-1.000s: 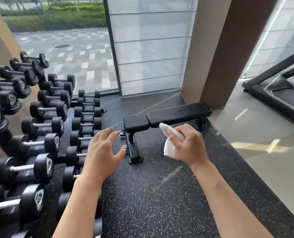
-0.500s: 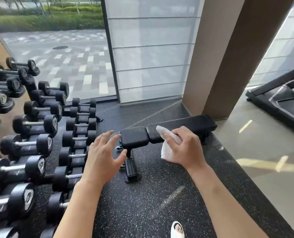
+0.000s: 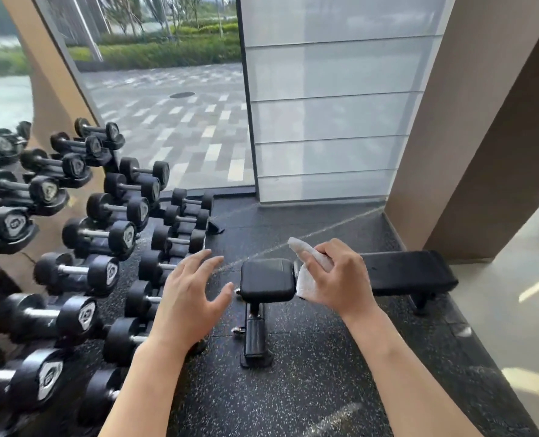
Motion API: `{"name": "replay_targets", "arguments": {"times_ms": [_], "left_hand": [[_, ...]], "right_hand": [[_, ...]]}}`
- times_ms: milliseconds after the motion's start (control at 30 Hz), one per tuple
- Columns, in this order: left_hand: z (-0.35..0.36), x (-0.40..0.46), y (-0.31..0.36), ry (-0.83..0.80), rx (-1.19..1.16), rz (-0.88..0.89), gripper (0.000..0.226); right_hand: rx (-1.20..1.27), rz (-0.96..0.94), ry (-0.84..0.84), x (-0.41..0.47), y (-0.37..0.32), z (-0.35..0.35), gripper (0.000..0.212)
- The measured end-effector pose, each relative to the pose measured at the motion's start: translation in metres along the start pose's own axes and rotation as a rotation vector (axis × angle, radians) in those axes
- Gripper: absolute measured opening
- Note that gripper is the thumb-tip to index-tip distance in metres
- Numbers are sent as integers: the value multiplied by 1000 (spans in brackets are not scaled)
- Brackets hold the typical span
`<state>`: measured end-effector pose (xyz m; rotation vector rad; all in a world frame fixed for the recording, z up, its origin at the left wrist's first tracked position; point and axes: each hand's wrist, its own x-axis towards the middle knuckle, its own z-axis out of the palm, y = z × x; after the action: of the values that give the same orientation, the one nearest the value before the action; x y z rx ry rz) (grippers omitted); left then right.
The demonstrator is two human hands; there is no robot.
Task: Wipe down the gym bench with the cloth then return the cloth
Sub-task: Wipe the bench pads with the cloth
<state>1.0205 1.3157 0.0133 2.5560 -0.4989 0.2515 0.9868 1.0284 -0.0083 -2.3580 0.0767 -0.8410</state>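
Note:
A black flat gym bench [image 3: 410, 272] lies across the rubber floor, its small seat pad [image 3: 267, 279] towards the left and its long pad running right. My right hand [image 3: 337, 275] is closed on a white cloth [image 3: 307, 272] and hovers over the gap between the two pads. The cloth sticks out above and to the left of the fingers. My left hand [image 3: 192, 294] floats with fingers spread just left of the seat pad, holding nothing.
A tiered rack of black dumbbells [image 3: 98, 234] fills the left side. The bench's front foot [image 3: 255, 342] stands on the speckled floor below the seat pad. A brown pillar [image 3: 482, 152] rises behind the bench's right end, with a frosted window panel [image 3: 331, 121] to its left.
The view has come closer to the bench and shifted right. Both hands hold their poses, the right hand with the cloth now over the pads' gap.

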Motion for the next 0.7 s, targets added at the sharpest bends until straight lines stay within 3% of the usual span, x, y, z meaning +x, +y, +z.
{"name": "replay_targets", "arguments": {"times_ms": [167, 700], "left_hand": [[15, 39, -9, 15, 5, -48, 56], [61, 258, -124, -16, -50, -2, 56]], "right_hand": [[148, 26, 10, 38, 24, 28, 33], [110, 36, -23, 201, 58, 176, 32]]}}
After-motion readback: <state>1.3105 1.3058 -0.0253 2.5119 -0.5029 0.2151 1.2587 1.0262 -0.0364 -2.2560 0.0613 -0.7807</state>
